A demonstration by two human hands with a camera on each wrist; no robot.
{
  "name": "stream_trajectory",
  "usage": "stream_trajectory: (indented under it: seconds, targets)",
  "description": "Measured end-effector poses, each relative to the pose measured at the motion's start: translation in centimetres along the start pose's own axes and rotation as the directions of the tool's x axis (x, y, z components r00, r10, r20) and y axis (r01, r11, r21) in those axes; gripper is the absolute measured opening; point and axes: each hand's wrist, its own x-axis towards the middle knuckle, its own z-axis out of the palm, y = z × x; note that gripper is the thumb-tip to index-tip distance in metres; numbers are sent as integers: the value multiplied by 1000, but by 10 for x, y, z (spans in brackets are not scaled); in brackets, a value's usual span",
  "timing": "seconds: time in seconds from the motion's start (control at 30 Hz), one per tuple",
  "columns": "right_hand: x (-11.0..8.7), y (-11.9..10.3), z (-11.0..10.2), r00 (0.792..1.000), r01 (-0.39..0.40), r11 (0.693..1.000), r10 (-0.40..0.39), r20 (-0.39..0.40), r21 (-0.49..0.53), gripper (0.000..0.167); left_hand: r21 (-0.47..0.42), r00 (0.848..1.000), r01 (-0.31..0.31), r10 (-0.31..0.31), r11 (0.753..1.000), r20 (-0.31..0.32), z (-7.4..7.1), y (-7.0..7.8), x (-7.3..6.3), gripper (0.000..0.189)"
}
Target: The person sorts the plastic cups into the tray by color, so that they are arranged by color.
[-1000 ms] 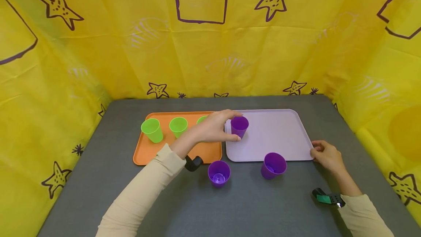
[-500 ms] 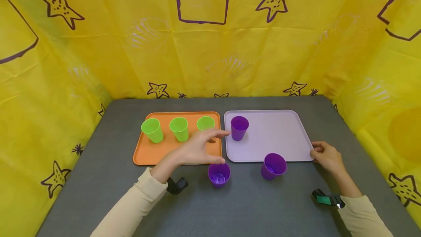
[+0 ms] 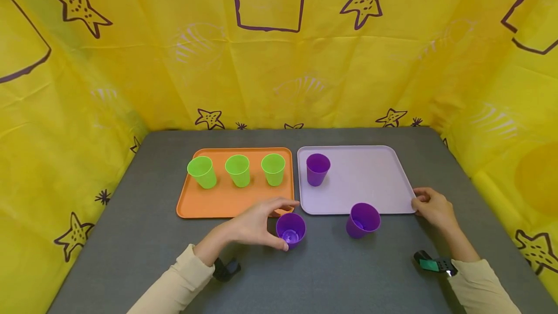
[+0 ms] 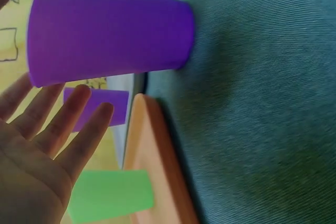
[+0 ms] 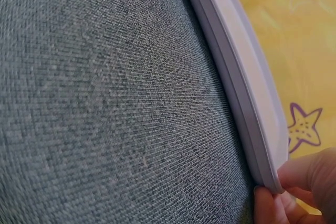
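Observation:
My left hand [image 3: 257, 224] is at the left side of a purple cup [image 3: 290, 230] that stands upright on the table. Its thumb and fingers are spread about the cup; in the left wrist view the fingers [image 4: 73, 114] look fairly straight, and whether they touch it I cannot tell. My right hand [image 3: 436, 210] pinches the near right corner of the lilac tray [image 3: 362, 183], thumb on the rim and fingers beneath in the right wrist view. A second purple cup [image 3: 317, 169] stands at the tray's left end. Just in front of the tray is a third purple cup [image 3: 363, 220].
An orange tray [image 3: 209, 207] lies left of the lilac one, bearing a row of green cups: left [image 3: 202, 172], middle [image 3: 238, 170] and right [image 3: 273, 169]. The grey table [image 3: 322, 275] is enclosed by a yellow patterned cloth [image 3: 279, 62] at the back and sides.
My left hand has let go of the purple cup on the lilac tray and come back toward me, down to the near left purple cup. My right hand stays on the tray's corner.

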Motion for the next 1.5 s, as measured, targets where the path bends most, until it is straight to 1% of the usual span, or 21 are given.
stream_trajectory:
  seconds: [0.1, 0.23, 0.43, 0.57, 0.77, 0.87, 1.07, 1.23, 1.3, 1.4, 1.5]
  targets:
    - [0, 0, 0, 1000, 3, 1000, -3, 0, -2, 40, 25, 1000, -8, 8, 1000, -3, 5, -3, -2, 83]
    - [0, 0, 0, 1000, 4, 1000, -4, 2, -7, 40, 37, 1000, 12, -12, 999, -8, 8, -4, -3, 82]
    - [0, 0, 0, 1000, 5, 1000, -5, 1, -10, 40, 17, 999, 38, -38, 999, -5, 12, -6, -2, 78]
    - [0, 0, 0, 1000, 5, 1000, -5, 1, -10, 40, 7, 999, 45, -45, 999, -13, 14, -9, -1, 74]
    - [0, 0, 0, 1000, 5, 1000, -5, 0, -6, 40, 15, 999, 22, -22, 1000, -31, 16, -12, 0, 70]
    - [0, 0, 0, 1000, 5, 1000, -5, -1, -5, 39, 22, 1000, 5, -4, 1000, -30, 15, -11, 0, 70]
    - [0, 0, 0, 1000, 3, 1000, -3, -3, 1, 40, 47, 1000, -4, 5, 999, -23, 11, -3, 6, 70]
    - [0, 0, 0, 1000, 5, 1000, -5, -5, 4, 40, 40, 1000, 13, -13, 999, -3, 5, 9, 16, 69]
    - [0, 0, 0, 1000, 6, 1000, -6, -2, 6, 40, 30, 1000, 10, -10, 1000, 1, 2, 14, 22, 69]
    - [0, 0, 0, 1000, 5, 1000, -5, -4, 8, 39, 73, 1000, -19, 20, 997, -11, -3, 23, 31, 69]
    - [0, -1, 0, 1000, 4, 1000, -4, 0, 15, 39, 140, 997, -67, 73, 988, -36, -6, 32, 40, 70]
